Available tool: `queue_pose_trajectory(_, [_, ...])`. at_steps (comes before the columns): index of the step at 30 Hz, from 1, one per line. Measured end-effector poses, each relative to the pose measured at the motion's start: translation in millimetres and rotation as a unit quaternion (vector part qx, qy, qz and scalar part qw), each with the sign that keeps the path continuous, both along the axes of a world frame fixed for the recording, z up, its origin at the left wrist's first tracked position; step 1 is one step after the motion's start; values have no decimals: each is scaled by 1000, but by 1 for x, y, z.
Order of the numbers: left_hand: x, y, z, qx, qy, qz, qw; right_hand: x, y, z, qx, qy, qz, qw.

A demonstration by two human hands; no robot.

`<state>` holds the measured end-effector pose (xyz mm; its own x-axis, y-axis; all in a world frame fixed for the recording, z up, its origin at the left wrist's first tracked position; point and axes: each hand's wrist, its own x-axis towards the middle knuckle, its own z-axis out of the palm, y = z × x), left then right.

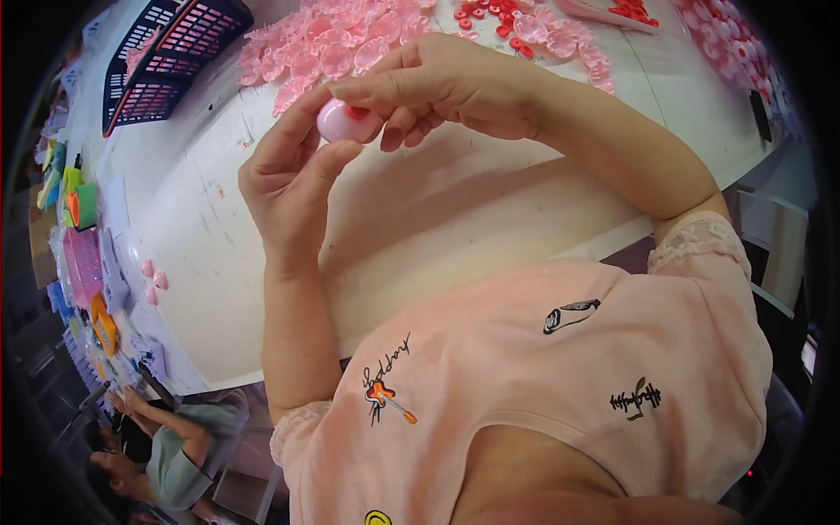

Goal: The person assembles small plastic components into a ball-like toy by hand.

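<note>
Between the thumb and fingers of my left hand point(293, 166) sits a rounded, glossy pale-pink plastic piece point(336, 122). A small red part point(355, 112) shows at its upper right side. My right hand point(446, 87) reaches in from the right, its thumb and fingertips pressed at the red part and the piece's edge. How far the red part is seated in the pink piece is hidden by my fingers. Just beyond both hands lies a heap of translucent pink plastic pieces point(337, 57), with small red plastic parts point(500, 17) scattered to its right.
A dark blue slatted basket point(162, 79) stands at the far left. Far right are a pink tray point(604, 16) with red parts and a spread of pink and red pieces point(722, 44). Several pink pieces point(152, 282) lie at left, near a pink basket point(83, 267). Another person point(179, 455) sits lower left.
</note>
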<state>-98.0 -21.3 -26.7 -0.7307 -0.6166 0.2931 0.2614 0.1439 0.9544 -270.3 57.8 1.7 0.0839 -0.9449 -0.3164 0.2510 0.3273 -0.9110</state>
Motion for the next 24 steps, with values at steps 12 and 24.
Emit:
queue_pose_trajectory(12, [-5,-6,-2,303,100,-53,946,-2,1,-4,-335,328,-89,879])
queue_pose_trajectory(24, [1,-2,-1,235,14,-41,971,2,0,-14,-441,452,-133,764])
